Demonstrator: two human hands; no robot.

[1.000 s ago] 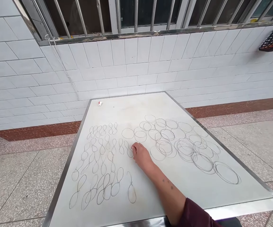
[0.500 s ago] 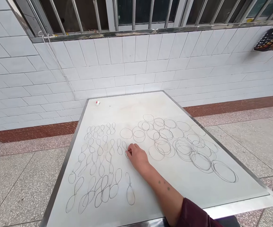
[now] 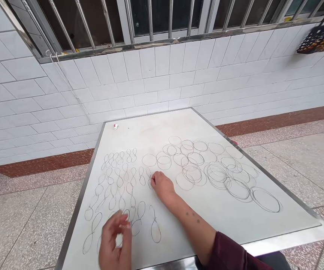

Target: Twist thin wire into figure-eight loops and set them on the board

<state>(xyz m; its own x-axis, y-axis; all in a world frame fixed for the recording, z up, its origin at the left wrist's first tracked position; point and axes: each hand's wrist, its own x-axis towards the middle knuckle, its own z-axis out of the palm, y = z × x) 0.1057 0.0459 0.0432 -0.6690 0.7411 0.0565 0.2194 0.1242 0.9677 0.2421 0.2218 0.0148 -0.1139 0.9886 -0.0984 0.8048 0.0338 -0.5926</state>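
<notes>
My right hand rests on the white tabletop with its fingers pinched at a thin dark wire loop; part of that loop is hidden under the fingertips. Low in the view, my left hand is over the near wires, fingers curved and the thumb apart, holding nothing that I can see. It covers some twisted wires. Another wire twisted into a figure eight lies between the two hands. To the left, several more figure-eight wires form rough rows.
Right of my right hand, many round wire rings lie overlapping on the white table. A small red-and-white item is near the far left corner. Behind stands a tiled wall with a barred window; a patterned bag hangs at right.
My left hand has come into view from the bottom, over the near wires. My right hand stays at the same wire loop. The camera has shifted slightly.
</notes>
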